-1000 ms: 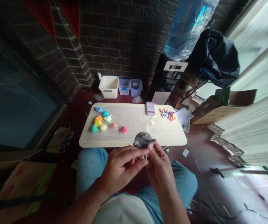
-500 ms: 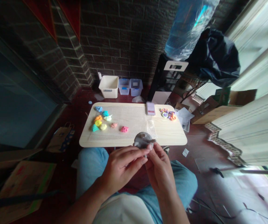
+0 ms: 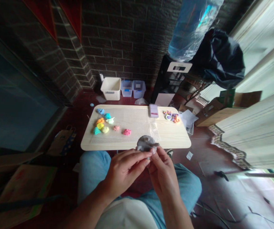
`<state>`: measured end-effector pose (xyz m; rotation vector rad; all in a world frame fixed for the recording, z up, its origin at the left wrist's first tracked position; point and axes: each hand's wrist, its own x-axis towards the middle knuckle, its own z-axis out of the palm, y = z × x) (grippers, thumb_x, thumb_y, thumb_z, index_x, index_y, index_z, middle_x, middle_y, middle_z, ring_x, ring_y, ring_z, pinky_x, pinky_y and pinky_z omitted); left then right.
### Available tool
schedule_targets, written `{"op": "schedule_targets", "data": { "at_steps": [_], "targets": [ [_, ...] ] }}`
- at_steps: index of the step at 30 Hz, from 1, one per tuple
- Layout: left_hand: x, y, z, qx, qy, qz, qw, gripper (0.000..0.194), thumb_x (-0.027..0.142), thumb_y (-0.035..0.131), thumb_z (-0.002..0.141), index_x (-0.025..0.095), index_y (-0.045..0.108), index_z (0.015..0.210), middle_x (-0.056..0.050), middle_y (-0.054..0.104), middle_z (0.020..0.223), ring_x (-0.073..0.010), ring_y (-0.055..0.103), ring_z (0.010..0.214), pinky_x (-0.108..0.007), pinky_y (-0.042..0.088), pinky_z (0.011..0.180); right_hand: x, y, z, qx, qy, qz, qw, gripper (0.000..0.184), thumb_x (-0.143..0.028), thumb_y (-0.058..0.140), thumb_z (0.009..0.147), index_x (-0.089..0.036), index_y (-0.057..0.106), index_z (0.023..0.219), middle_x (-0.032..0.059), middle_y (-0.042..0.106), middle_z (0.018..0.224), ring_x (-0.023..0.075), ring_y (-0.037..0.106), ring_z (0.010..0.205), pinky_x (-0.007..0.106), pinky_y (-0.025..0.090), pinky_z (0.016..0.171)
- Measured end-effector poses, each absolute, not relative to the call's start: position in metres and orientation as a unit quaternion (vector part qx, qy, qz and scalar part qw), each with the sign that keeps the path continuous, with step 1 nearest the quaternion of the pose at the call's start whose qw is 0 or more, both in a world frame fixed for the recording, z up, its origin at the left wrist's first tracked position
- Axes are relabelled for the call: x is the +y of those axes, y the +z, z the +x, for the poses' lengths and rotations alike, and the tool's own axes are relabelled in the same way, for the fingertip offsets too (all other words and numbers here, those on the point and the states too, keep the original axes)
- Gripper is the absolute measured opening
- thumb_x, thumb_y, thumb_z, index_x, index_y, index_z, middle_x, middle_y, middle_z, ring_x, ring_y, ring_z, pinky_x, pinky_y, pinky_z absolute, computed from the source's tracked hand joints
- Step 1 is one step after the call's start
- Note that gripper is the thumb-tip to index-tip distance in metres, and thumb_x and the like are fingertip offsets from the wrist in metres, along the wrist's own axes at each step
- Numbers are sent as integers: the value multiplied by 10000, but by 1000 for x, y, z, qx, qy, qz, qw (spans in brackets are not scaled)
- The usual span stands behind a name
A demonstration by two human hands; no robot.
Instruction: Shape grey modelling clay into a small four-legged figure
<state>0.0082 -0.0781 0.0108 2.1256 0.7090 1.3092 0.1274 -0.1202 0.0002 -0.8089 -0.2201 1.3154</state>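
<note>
A grey modelling clay figure (image 3: 145,143), rounded with small knobs, is held up at the near edge of the low wooden table (image 3: 137,147). My left hand (image 3: 124,168) pinches its lower side with thumb and fingers. From the right, my right hand (image 3: 163,168) grips it, the thumb pressed near the left fingertips. The fingers cover the figure's lower part. Beyond it on the table are a bright pink clay lump (image 3: 127,132) and a paler pink lump (image 3: 116,128).
Orange clay (image 3: 100,121) lies among several coloured lumps on bubble wrap at the left. A small clear box (image 3: 154,111) and a pile of colourful clay pieces (image 3: 171,116) sit at the right. Behind stand plastic bins (image 3: 111,89) and a water dispenser (image 3: 170,79).
Almost nothing differs. Both hands keep hold of the grey clay figure in the same place, with only a tiny shift of the fingers and view.
</note>
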Motion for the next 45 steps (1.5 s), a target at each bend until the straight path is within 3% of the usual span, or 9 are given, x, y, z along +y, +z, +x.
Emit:
{"op": "schedule_targets", "data": {
  "at_steps": [9,14,18,22,25,30,34,40,45],
  "targets": [
    [-79,9,9,259,491,791,258,204,117,664,839,197,697,1024,-20,752,850,-103,686,723,-194,564,697,-121,1,127,-101,595,-368,707,124,-224,788,761,-226,731,870,-5,753,858,108,680,736,227,546,747],
    [-81,6,9,264,489,784,277,297,249,716,824,195,664,1112,19,694,725,-66,541,522,-181,524,550,-119,3,126,-101,597,-361,709,94,-223,800,749,-215,724,805,-33,724,738,76,647,646,164,522,633],
    [-84,6,12,280,519,765,260,202,194,699,834,200,689,1036,-9,746,825,-85,652,639,-180,565,620,-119,3,126,-91,597,-361,710,112,-219,804,744,-219,726,824,-23,744,808,81,667,689,171,534,673],
    [-86,7,15,286,526,776,198,225,130,669,843,207,697,1053,-24,772,917,-123,720,785,-208,604,723,-119,0,126,-100,595,-370,707,138,-233,787,761,-220,724,883,4,756,881,127,695,785,250,559,783],
    [-87,6,16,287,524,791,134,257,118,655,850,194,684,1094,-27,777,936,-135,733,813,-223,608,769,-119,-1,125,-110,597,-370,703,172,-249,773,775,-224,719,936,27,757,950,171,704,891,317,560,859],
    [-87,3,16,286,512,807,75,253,121,631,875,175,665,1120,-20,780,949,-121,735,802,-217,598,799,-119,0,125,-110,602,-362,703,180,-246,758,791,-230,718,966,32,756,974,187,705,931,338,565,877],
    [-86,3,16,284,501,815,66,215,138,603,901,171,663,1104,-17,780,951,-116,734,813,-208,589,798,-120,0,127,-109,607,-354,703,164,-227,744,808,-229,720,971,24,757,962,160,709,875,300,576,837],
    [-83,1,14,270,497,820,86,214,191,633,891,163,659,1102,-23,775,930,-112,728,809,-192,576,807,-118,0,127,-88,606,-340,714,106,-183,771,778,-216,737,872,-11,760,873,81,696,758,146,558,718],
    [-81,-2,16,277,505,812,93,217,190,675,856,179,674,1073,-13,773,919,-114,730,806,-183,574,803,-118,0,126,-91,613,-333,711,113,-197,766,788,-223,739,894,-7,762,879,86,696,758,168,566,738]
  ]
}}
